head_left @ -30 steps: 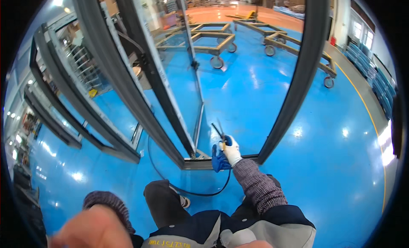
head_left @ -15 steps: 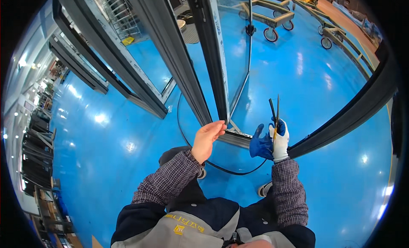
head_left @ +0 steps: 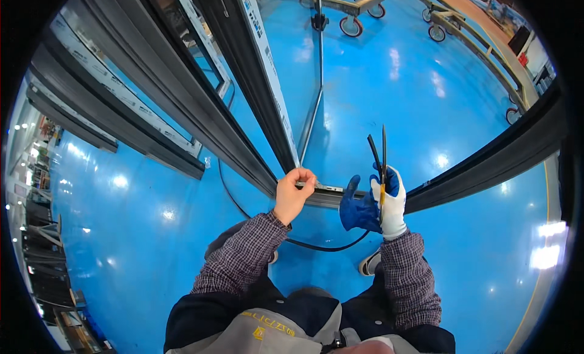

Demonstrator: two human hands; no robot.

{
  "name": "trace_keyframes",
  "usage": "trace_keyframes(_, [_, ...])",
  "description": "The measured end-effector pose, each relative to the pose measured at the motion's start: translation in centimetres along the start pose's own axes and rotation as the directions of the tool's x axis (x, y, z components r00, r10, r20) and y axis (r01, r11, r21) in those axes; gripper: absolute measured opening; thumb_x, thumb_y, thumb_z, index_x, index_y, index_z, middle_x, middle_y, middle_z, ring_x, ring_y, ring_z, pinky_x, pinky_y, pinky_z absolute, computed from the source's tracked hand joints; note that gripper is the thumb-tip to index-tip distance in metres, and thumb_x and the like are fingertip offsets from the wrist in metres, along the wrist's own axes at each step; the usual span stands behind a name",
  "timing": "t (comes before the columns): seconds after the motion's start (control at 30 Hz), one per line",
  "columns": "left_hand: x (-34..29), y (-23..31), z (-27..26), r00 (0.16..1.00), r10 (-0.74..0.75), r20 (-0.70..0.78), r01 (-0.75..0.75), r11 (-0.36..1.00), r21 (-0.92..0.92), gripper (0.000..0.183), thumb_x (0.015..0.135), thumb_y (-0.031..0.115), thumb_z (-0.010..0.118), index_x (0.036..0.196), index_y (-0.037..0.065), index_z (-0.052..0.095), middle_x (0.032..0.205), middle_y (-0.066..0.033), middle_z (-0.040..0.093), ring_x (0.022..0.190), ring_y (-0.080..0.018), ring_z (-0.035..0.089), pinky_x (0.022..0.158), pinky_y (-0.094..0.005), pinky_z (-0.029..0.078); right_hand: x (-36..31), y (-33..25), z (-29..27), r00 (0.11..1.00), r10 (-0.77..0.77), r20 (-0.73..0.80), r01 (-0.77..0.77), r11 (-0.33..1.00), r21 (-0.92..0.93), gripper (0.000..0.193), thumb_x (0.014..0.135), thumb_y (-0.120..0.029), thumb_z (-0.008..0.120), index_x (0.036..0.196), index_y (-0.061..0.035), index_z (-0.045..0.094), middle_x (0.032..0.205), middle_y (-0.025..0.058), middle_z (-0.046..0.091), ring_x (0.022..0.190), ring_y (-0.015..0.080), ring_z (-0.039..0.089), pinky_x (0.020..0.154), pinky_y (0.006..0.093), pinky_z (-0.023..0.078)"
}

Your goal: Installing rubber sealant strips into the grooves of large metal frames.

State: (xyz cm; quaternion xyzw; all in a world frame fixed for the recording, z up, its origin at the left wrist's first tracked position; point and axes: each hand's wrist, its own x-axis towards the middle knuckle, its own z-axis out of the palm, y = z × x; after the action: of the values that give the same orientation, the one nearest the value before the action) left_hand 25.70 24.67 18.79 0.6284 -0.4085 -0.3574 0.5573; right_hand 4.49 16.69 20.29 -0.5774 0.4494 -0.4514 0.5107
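My left hand (head_left: 293, 194), bare, is closed in a pinch, thumb and forefinger meeting in a ring. It is by the lower corner of an upright dark frame (head_left: 248, 74); anything between the fingertips is hidden. My right hand (head_left: 392, 199) wears a white glove with a blue palm. It grips a slim tool (head_left: 382, 190), dark and pointed above with a yellowish lower part. Beside the tool a short black strip (head_left: 373, 150) sticks up from the same hand. A loose blue glove (head_left: 359, 209) hangs at its left side.
A dark frame member (head_left: 486, 162) curves up at the right. More dark frames (head_left: 121, 104) lean at the left. A black cord or hose (head_left: 325, 249) loops over the blue floor (head_left: 152, 250) near my feet. Wheeled trolleys (head_left: 351, 25) stand at the back.
My view has shifted, so the frames sit further left. My left fingers, more stretched out before, are now curled into a pinch. The right hand keeps its hold on the tool.
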Motion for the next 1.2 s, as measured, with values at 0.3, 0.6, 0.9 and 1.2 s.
trace_keyframes(0.3, [0.6, 0.5, -0.1, 0.988, -0.12, -0.099, 0.104, 0.983, -0.151, 0.011, 0.084, 0.011, 0.064, 0.088, 0.001, 0.062, 0.078, -0.003, 0.06, 0.075, -0.0109, 0.057, 0.071, -0.022, 0.046, 0.2, -0.3, 0.4, 0.999, 0.03, 0.031, -0.03, 0.999, 0.014, 0.037, 0.083, -0.003, 0.06, 0.119, -0.0023, 0.05, 0.114, 0.0093, 0.058, 0.096, 0.0172, 0.055, 0.089, 0.0276, 0.043])
trace_keyframes(0.6, [0.5, -0.6, 0.1, 0.97, -0.232, -0.069, 0.182, 0.885, -0.428, 0.014, 0.086, 0.012, 0.062, 0.094, 0.0, 0.062, 0.083, -0.0055, 0.062, 0.08, -0.0135, 0.06, 0.079, -0.0241, 0.047, -0.2, 0.7, 0.0, 0.999, 0.001, 0.036, -0.001, 1.0, -0.017, 0.039, 0.084, -0.005, 0.062, 0.12, -0.0029, 0.05, 0.106, 0.0087, 0.058, 0.093, 0.0166, 0.055, 0.088, 0.0286, 0.044])
trace_keyframes(0.9, [0.5, -0.9, 0.2, 0.981, -0.186, -0.062, 0.152, 0.92, -0.361, 0.017, 0.091, 0.014, 0.055, 0.097, -0.001, 0.061, 0.084, -0.0067, 0.061, 0.079, -0.0137, 0.059, 0.078, -0.025, 0.047, -0.3, 0.8, -0.1, 0.999, 0.032, 0.04, -0.032, 0.999, -0.014, 0.037, 0.083, -0.003, 0.06, 0.119, -0.003, 0.051, 0.114, 0.0091, 0.059, 0.098, 0.0175, 0.055, 0.092, 0.0282, 0.042])
trace_keyframes(1.2, [0.2, -0.1, 0.4, 0.985, -0.169, 0.024, 0.167, 0.931, -0.325, 0.018, 0.093, 0.014, 0.05, 0.094, 0.0, 0.06, 0.082, -0.0055, 0.06, 0.078, -0.0136, 0.057, 0.076, -0.0251, 0.046, -0.4, 0.4, 0.0, 0.999, 0.005, 0.049, -0.006, 1.0, 0.027, 0.04, 0.083, -0.003, 0.062, 0.121, -0.0027, 0.049, 0.107, 0.0089, 0.058, 0.091, 0.0164, 0.056, 0.086, 0.0273, 0.045])
